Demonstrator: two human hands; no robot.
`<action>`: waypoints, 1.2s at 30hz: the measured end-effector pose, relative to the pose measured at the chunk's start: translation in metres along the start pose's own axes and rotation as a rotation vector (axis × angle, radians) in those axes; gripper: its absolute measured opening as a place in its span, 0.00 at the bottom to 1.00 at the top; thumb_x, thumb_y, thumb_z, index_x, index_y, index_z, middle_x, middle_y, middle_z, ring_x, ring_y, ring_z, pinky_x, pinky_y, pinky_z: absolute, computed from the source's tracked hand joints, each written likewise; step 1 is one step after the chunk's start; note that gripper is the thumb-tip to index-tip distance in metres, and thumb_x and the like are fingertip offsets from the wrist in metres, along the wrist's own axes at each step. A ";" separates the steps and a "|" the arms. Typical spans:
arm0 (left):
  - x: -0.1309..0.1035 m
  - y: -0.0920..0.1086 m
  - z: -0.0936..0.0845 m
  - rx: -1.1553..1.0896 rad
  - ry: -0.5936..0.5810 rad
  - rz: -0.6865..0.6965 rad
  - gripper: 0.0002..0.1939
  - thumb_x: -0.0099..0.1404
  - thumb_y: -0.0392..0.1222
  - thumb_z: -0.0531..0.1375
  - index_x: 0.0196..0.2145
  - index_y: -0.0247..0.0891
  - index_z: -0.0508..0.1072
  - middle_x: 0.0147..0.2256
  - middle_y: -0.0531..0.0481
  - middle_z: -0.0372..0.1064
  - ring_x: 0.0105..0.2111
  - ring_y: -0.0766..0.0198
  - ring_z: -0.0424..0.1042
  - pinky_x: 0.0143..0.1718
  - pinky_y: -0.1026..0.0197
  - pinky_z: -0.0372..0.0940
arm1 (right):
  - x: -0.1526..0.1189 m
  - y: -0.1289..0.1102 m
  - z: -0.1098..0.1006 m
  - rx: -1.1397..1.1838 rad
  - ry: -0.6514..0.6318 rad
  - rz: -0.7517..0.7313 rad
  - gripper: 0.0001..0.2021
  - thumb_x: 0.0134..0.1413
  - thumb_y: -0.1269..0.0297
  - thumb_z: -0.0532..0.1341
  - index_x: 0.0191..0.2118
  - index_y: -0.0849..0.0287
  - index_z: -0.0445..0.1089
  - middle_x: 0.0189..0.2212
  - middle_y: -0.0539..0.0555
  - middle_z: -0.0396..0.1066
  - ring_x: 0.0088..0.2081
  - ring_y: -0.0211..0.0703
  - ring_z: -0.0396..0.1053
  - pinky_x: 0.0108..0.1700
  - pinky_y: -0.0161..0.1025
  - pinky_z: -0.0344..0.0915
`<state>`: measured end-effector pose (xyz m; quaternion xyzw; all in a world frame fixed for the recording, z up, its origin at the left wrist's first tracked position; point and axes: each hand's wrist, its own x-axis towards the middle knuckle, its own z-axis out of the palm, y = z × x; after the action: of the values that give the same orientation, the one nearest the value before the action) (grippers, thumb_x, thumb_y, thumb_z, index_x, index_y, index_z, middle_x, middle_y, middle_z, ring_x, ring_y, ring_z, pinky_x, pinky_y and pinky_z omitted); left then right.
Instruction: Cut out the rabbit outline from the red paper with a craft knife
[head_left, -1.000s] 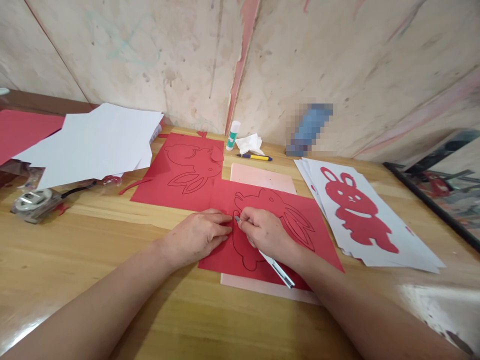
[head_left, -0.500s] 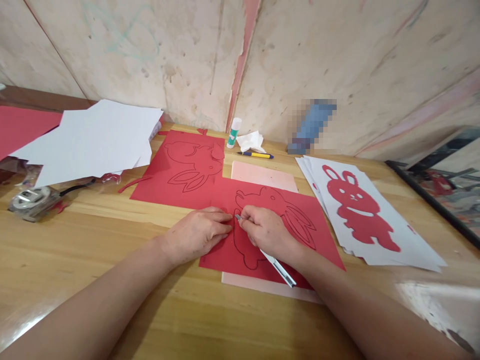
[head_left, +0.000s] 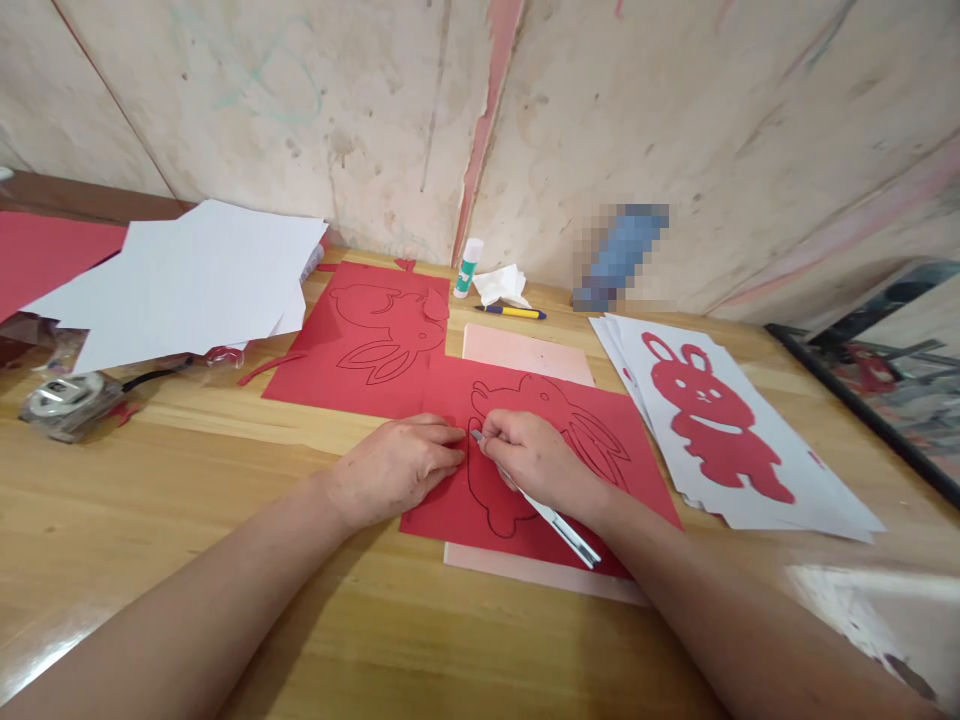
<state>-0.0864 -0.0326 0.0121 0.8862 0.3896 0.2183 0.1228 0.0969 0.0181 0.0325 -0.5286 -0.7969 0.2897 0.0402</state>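
A red paper sheet (head_left: 442, 500) with a rabbit outlined in black lies in front of me. My right hand (head_left: 536, 455) is closed around a slim white utility knife (head_left: 562, 530). Its tip touches or nearly touches the outline near the rabbit's front, and the handle's back end sticks out below my palm. My left hand (head_left: 405, 460) lies on the sheet's left edge, fingers flat and close together, fingertips just left of the knife tip. A pink board or pad (head_left: 525, 350) shows from under the sheet at top and bottom.
Behind lies a second red sheet (head_left: 307, 370) with a rabbit outline. A glue stick (head_left: 467, 268), crumpled tissue (head_left: 502, 285) and yellow-blue pen (head_left: 514, 312) are near the wall. White sheets (head_left: 187, 280) and a tape measure (head_left: 67, 405) sit left; a red rabbit cutout (head_left: 709, 400) on white paper, right.
The back end of the knife has swung slightly to the right and up, with my right hand turning a little. My left hand stays in place.
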 end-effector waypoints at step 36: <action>0.000 -0.016 0.013 0.009 0.051 0.046 0.09 0.63 0.33 0.58 0.37 0.40 0.78 0.43 0.49 0.74 0.44 0.61 0.71 0.46 0.62 0.64 | -0.010 -0.012 0.026 -0.107 0.140 0.125 0.06 0.50 0.67 0.51 0.24 0.56 0.61 0.15 0.46 0.65 0.23 0.37 0.63 0.27 0.33 0.50</action>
<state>-0.0908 -0.0223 -0.0056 0.8896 0.3733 0.2418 0.1039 0.0822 -0.0049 0.0194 -0.5976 -0.7720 0.2109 0.0492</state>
